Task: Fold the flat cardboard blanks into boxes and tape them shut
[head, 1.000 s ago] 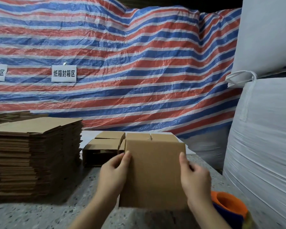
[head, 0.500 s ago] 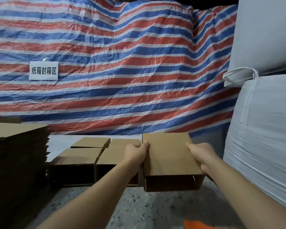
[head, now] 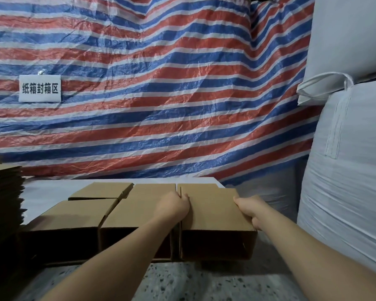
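Now setting the box [head: 215,213] down on the desk [head: 204,283], no longer held up — joining the row [head: 109,213]. Left hand [head: 174,206] and right hand [head: 251,210] gripping its sides, fingers curled — next blank probably following.

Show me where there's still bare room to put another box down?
The white sheet behind the folded boxes shows bare, and so does the speckled table near the arms. Between the flat stack and white sacks, boxes sit packed together.

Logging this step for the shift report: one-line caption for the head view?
Both hands, left hand and right hand, grip a folded cardboard box beside other folded boxes on the speckled table.
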`<state>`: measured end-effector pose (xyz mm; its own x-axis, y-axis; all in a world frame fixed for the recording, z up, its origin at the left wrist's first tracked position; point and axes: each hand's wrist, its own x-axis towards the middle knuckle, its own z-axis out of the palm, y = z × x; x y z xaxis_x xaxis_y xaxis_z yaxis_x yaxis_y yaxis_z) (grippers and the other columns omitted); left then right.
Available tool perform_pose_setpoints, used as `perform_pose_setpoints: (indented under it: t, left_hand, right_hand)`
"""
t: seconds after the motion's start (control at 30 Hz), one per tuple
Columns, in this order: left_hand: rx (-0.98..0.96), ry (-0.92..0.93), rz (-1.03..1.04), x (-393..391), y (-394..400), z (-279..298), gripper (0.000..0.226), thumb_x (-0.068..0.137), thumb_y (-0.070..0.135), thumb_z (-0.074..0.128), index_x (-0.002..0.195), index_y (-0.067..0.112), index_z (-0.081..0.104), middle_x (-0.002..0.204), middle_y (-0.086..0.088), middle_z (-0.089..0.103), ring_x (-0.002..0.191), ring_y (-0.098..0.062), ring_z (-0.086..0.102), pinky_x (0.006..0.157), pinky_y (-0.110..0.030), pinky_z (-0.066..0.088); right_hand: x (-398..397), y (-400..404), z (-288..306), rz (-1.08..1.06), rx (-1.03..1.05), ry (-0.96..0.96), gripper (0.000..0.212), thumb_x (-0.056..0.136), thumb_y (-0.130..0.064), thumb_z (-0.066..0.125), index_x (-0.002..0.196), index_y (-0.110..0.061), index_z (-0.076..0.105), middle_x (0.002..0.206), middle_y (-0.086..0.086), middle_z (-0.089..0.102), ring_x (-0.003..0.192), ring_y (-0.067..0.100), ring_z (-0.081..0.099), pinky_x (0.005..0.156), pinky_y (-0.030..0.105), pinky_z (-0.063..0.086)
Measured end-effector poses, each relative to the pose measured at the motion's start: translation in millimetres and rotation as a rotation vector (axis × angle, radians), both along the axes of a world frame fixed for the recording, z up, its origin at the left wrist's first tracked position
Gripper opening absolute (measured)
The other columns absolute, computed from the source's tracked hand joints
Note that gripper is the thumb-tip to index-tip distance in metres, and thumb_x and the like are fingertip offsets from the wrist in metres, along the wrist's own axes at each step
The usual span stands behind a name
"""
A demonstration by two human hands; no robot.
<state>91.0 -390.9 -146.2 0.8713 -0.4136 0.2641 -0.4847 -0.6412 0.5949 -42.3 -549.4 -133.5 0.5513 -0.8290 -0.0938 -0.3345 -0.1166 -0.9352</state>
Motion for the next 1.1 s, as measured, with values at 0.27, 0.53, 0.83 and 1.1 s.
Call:
perform_pose_setpoints:
  t: [0.27,0.53,0.83,1.1]
  left_hand:
    - [0.051,-0.030,0.073,16,-6,-7,0.040,0.100,0.038,0.042,0.108,0.006,0.065,0.108,-0.011,0.066,0.100,-0.029,0.063,0.081,-0.032,0.049]
    - [0.013,-0.172,-0.029,10,-9,-12,0.040,0.100,0.036,0.040,0.090,0.007,0.066,0.091,-0.010,0.067,0.086,-0.028,0.062,0.067,-0.030,0.044]
    - [0.086,-0.267,-0.149,-21,35,6,0.015,0.092,0.023,0.051,0.086,0.014,0.061,0.087,-0.003,0.062,0.079,-0.021,0.058,0.067,-0.033,0.051]
    - [-0.018,-0.407,-0.170,-94,128,65,0.023,0.100,0.028,0.047,0.094,0.016,0.066,0.082,0.002,0.065,0.067,-0.015,0.056,0.056,-0.026,0.044]
  right_hand:
    - [33,-11,-18,0.023,-0.005,0.057,0.051,0.102,-0.030,0.055,0.140,0.002,0.045,0.114,0.016,0.056,0.078,0.024,0.053,0.057,0.033,0.038]
    - [43,-20,-33,0.039,0.103,-0.038,0.049,0.102,-0.035,0.053,0.136,0.000,0.049,0.117,0.016,0.060,0.107,0.032,0.062,0.090,0.039,0.055]
    - [-6,-12,-2,-0.017,-0.227,0.084,0.028,0.101,-0.033,0.042,0.117,-0.012,0.051,0.112,0.016,0.052,0.101,0.030,0.052,0.086,0.036,0.040]
    - [-81,70,58,0.057,-0.574,0.076,0.033,0.095,-0.022,0.055,0.065,-0.012,0.052,0.066,0.005,0.053,0.066,0.022,0.055,0.054,0.027,0.034]
